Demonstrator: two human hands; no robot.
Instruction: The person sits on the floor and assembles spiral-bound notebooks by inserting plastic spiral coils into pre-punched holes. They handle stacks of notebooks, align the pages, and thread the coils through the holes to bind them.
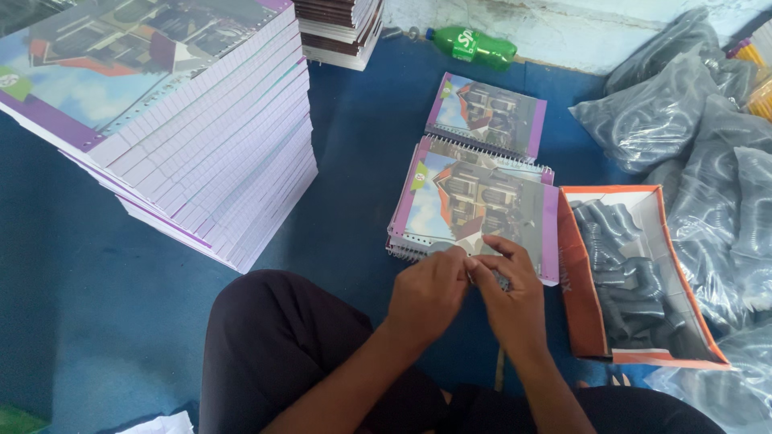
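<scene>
A notebook (474,205) with a purple-edged cover showing a house picture lies on top of a few others on the blue floor in front of me. Both hands meet at its near edge. My left hand (426,289) pinches a grey spiral binding coil (500,280) at that punched edge, and my right hand (507,293) grips the same coil from the right. Most of the coil is hidden under my fingers. A bound notebook (489,115) lies just beyond.
A tall stack of unbound notebooks (201,145) stands at the left. An orange-rimmed box of grey coils (627,265) sits at the right, with plastic bags of coils (691,120) behind it. A green bottle (470,44) and another book stack (342,28) lie by the far wall.
</scene>
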